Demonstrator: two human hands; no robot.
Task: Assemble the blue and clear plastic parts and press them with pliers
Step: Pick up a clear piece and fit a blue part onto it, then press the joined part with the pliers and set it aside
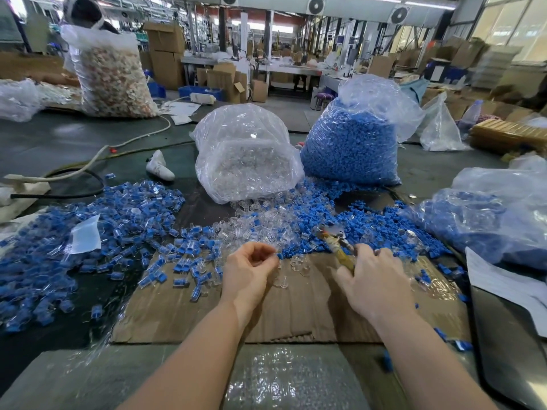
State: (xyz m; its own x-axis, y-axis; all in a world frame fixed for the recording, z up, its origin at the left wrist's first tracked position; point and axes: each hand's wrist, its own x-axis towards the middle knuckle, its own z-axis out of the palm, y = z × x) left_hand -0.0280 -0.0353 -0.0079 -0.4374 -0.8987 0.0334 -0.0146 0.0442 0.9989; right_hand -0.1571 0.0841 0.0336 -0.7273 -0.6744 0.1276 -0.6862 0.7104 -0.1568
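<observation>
**A:** What is the left hand (pixel 250 269) doing?

**B:** Its fingers are curled in toward the thumb, pinching something small at the fingertips. The piece is too blurred to say whether it is clear or blue. The hand sits over the cardboard sheet (pixel 207 315), just short of the loose clear parts (pixel 260 229).

**A:** And the right hand (pixel 376 287)?

**B:** It lies palm down, fingers spread and fairly straight, resting over the handle of the pliers (pixel 340 247). The yellowish handle runs under the index finger and thumb side, and the metal head pokes out beyond the fingertips, toward the loose blue parts (pixel 370 226). Whether the fingers actually close round the handle I cannot tell.

**A:** Where do the parts lie?

**B:** Blue ones are heaped just beyond the right hand; clear ones just beyond the left. Out to the left of the left hand spreads a wide scatter of assembled blue-and-clear pieces (pixel 88 241). Further ahead stand a bag of clear parts (pixel 245 155) and a bag of blue parts (pixel 349 146), side by side. Another bag with blue contents (pixel 485 220) sits to the right of the right hand.
</observation>
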